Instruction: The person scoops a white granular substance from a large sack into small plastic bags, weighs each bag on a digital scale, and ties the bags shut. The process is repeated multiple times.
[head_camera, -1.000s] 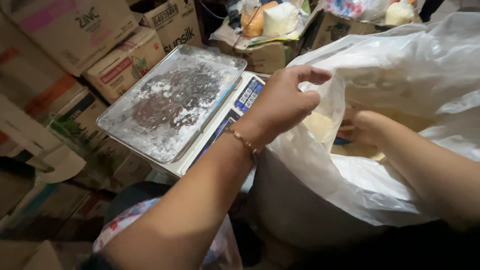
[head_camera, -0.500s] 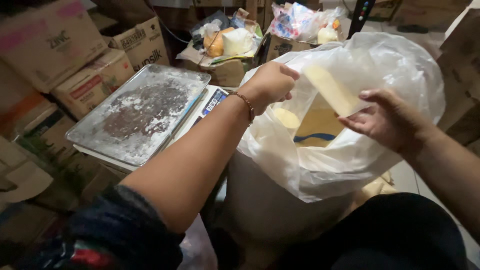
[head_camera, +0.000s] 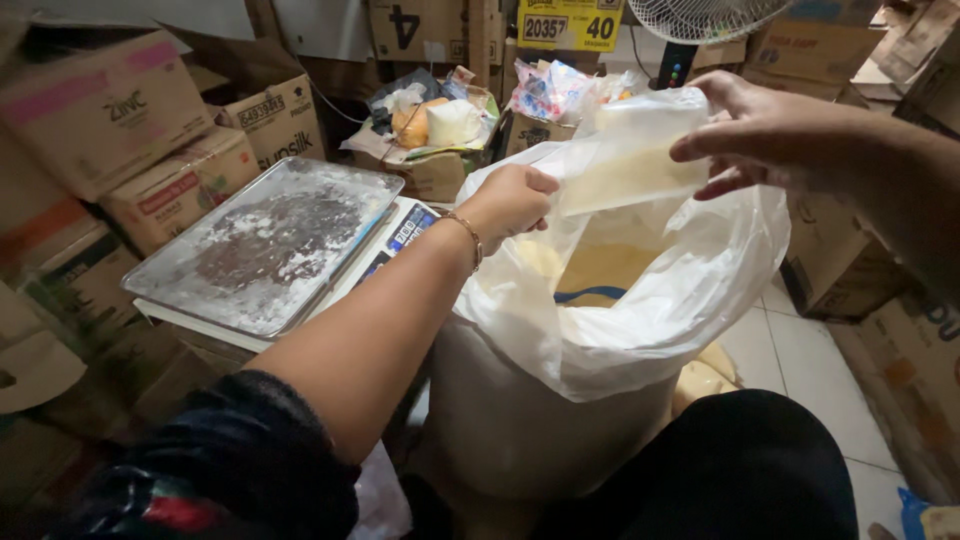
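A small clear plastic bag (head_camera: 632, 160) holding some pale yellow powder is stretched between my two hands above a large sack. My left hand (head_camera: 512, 203), with a thin bracelet on the wrist, grips the bag's left end. My right hand (head_camera: 762, 133) pinches its upper right corner. Below them stands the big white sack (head_camera: 610, 340) with a plastic liner, its mouth open on more yellow powder and a blue scoop handle (head_camera: 590, 295).
A weighing scale with a floury metal tray (head_camera: 268, 243) stands left of the sack. Cardboard boxes (head_camera: 110, 120) are stacked along the left and back. A box of packaged goods (head_camera: 430, 125) and a fan (head_camera: 700, 15) are behind. White tiled floor (head_camera: 800, 360) shows at right.
My right hand has come up out of the sack with the small bag, which now hangs stretched between both hands above the sack's mouth. The view has shifted back.
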